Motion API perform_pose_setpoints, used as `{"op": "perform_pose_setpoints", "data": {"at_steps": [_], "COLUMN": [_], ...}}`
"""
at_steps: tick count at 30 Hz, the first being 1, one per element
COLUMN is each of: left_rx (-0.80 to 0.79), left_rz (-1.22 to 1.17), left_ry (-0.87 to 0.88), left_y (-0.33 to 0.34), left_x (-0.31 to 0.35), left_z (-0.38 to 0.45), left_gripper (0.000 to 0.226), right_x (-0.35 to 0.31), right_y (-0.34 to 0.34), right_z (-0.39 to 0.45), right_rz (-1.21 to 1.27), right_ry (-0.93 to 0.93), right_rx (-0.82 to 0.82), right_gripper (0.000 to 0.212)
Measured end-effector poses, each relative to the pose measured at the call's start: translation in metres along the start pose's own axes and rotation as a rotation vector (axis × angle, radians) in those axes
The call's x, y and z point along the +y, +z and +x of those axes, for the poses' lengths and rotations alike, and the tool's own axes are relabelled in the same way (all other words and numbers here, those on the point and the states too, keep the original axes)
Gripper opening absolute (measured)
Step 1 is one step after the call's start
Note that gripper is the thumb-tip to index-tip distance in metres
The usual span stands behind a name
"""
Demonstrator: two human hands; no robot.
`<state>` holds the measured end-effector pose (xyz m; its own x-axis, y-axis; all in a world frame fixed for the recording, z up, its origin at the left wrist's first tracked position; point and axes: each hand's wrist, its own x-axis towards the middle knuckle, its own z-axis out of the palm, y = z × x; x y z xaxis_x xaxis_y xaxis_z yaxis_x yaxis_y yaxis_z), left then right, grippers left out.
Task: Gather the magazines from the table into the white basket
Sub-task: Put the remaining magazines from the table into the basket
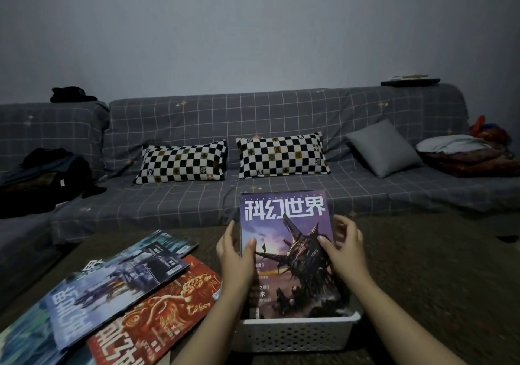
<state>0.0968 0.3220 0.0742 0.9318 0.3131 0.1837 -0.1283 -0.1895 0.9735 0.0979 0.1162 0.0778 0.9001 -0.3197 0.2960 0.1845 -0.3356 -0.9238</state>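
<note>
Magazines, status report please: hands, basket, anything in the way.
Left hand and right hand both grip the purple magazine, upright in the white basket. Red magazine and blue magazines on the table beside it. Nothing blocking.

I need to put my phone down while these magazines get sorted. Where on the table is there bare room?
The table is bare to the right of the white basket, out past the right hand. A smaller free strip lies behind the basket toward the sofa. The left side is crowded: the red magazine and blue magazines overlap there.
</note>
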Motion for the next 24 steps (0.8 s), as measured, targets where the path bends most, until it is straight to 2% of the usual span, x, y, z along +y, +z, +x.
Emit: {"op": "perform_pose_setpoints", "data": {"at_steps": [2,4,6,12,15,19,21,24], "left_rx": [-0.121,-0.223,-0.248,-0.182,-0.182,-0.190,-0.192,-0.225], "left_rz": [0.017,0.002,0.018,-0.007,-0.017,-0.038,-0.053,-0.093], "left_ry": [-0.039,-0.094,-0.097,-0.008,0.055,0.124,0.158,0.182], "left_y": [0.001,0.002,0.004,0.007,0.002,-0.007,-0.012,-0.018], "left_x": [0.000,-0.001,-0.003,-0.004,0.002,0.011,0.016,0.027], "left_z": [0.012,0.023,0.031,0.037,0.030,0.022,0.019,0.019], "left_gripper": [0.061,0.066,0.068,0.056,0.062,0.077,0.075,0.061], "right_x": [0.000,-0.001,0.004,0.006,-0.001,-0.011,-0.016,-0.022], "right_y": [0.001,0.005,0.011,0.016,0.012,0.004,-0.001,-0.007], "right_z": [0.011,0.020,0.027,0.029,0.022,0.014,0.012,0.015], "right_rz": [0.111,0.203,0.234,0.238,0.259,0.329,0.391,0.471], "right_ry": [0.116,0.243,0.295,0.228,0.163,0.089,0.080,0.088], "right_rx": [-0.135,-0.256,-0.321,-0.282,-0.269,-0.249,-0.249,-0.279], "right_gripper": [0.069,0.067,0.060,0.053,0.046,0.060,0.062,0.062]}}
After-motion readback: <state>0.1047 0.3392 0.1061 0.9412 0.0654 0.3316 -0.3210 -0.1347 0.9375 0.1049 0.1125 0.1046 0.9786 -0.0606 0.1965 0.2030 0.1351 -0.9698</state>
